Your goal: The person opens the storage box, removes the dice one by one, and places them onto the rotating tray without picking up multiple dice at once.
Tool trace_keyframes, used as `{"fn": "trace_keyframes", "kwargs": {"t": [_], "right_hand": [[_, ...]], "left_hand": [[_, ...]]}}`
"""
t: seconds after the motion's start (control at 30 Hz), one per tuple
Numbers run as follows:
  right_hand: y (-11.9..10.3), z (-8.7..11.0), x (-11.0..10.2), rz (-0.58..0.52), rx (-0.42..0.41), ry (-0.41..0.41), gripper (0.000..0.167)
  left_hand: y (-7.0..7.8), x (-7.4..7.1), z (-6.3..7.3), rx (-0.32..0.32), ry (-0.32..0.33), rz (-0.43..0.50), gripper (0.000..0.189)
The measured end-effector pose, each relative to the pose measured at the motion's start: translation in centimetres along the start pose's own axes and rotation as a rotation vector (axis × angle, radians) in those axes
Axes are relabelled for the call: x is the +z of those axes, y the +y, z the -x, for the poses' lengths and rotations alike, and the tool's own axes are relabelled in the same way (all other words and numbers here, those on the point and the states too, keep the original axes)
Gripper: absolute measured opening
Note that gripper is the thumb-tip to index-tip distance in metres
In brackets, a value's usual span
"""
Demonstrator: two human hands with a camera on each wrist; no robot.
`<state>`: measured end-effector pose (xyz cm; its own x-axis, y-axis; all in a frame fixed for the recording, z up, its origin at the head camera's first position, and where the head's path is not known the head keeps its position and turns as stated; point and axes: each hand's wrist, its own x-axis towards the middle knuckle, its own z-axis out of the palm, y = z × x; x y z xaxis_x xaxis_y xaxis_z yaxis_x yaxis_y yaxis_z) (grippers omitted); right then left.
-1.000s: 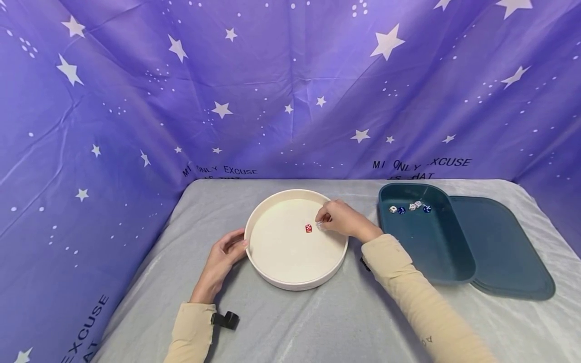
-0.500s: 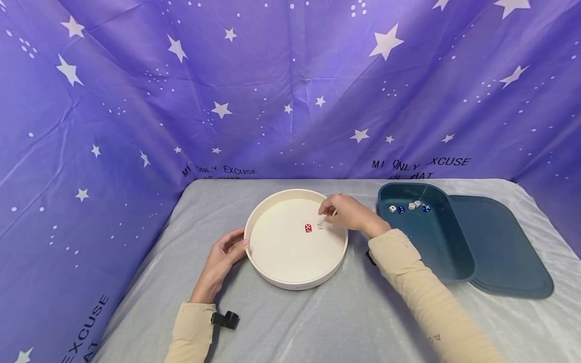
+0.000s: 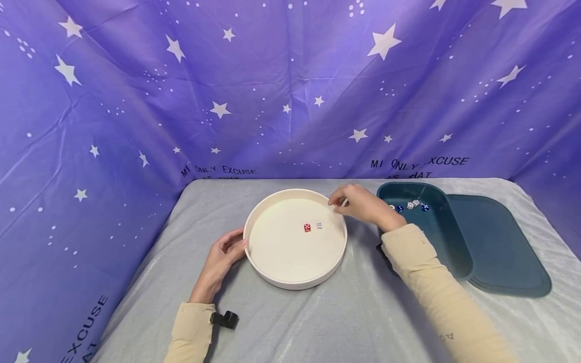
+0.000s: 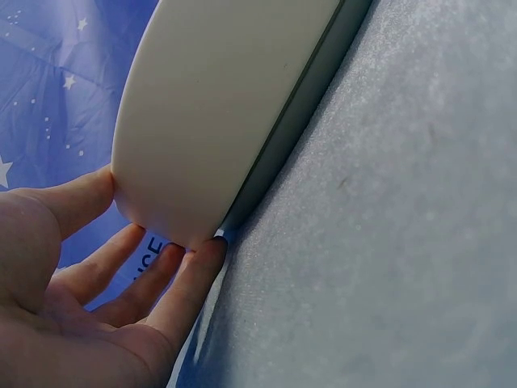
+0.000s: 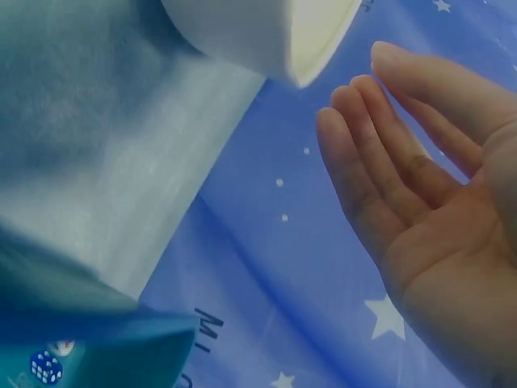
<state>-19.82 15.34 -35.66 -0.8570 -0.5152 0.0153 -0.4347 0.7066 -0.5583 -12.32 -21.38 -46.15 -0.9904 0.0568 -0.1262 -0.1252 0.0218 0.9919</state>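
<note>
A cream round tray (image 3: 295, 247) with a low wall stands on the cloth. My left hand (image 3: 222, 259) holds its left side; the left wrist view shows thumb and fingertips against the tray's outer wall (image 4: 210, 97). Inside the tray a red die (image 3: 307, 228) lies beside a white die (image 3: 319, 226), slightly right of the tray's middle. My right hand (image 3: 360, 202) hovers at the tray's upper right rim, fingers loosely bent. In the right wrist view this hand (image 5: 436, 186) holds nothing, its thumb apart from the fingers.
A dark teal box (image 3: 447, 247) stands right of the tray, partly behind my right sleeve. Several white and blue dice (image 3: 424, 207) lie at its far end. Its flat teal lid (image 3: 504, 242) lies along the box's right side. A purple starry curtain (image 3: 290, 101) hangs behind the table.
My right hand has let go of the white die next to the red one and moved up and right to the tray's rim. My left hand has stayed in place.
</note>
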Motion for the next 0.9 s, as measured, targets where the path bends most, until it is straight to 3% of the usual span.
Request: {"fn": "trace_keyframes", "kwargs": {"t": [0.37, 0.9], "right_hand": [[1.3, 1.0, -2.0, -0.036, 0.048, 0.024, 0.021], [3.6, 3.1, -3.9, -0.001, 0.078, 0.062, 0.02]], "left_hand": [[0.0, 0.0, 0.0, -0.007, 0.004, -0.009, 0.049], [0.1, 0.0, 0.0, -0.006, 0.007, -0.028, 0.048]]}}
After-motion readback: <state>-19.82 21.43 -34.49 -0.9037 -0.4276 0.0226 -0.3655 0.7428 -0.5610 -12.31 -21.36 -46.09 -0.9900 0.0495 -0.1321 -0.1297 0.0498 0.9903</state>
